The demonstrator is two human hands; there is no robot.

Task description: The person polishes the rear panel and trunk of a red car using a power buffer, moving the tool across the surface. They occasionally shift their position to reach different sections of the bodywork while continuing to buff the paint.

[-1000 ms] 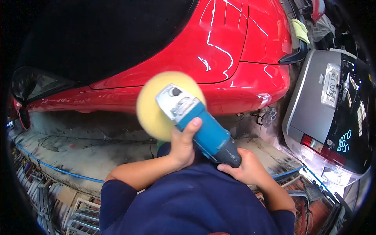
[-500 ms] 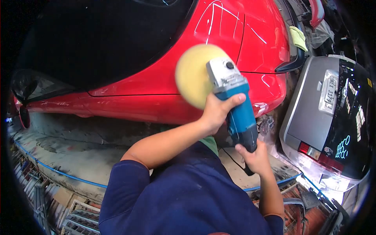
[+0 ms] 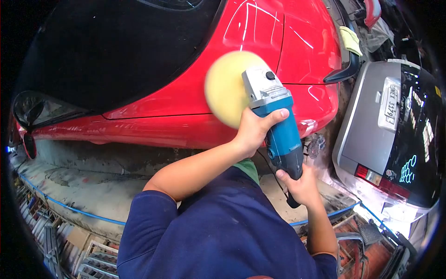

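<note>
1. The left hand (image 3: 253,132) and right hand (image 3: 302,186) both clench the polisher (image 3: 278,135).
2. Keep the yellow pad (image 3: 227,88), above the fingers, flat on the red car (image 3: 186,97) with light pressure.

Licence plate (image 3: 389,103) on silver car: "3179".

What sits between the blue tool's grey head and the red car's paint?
In the head view, a round yellow foam pad, blurred, lies between the polisher and the red car.
</note>
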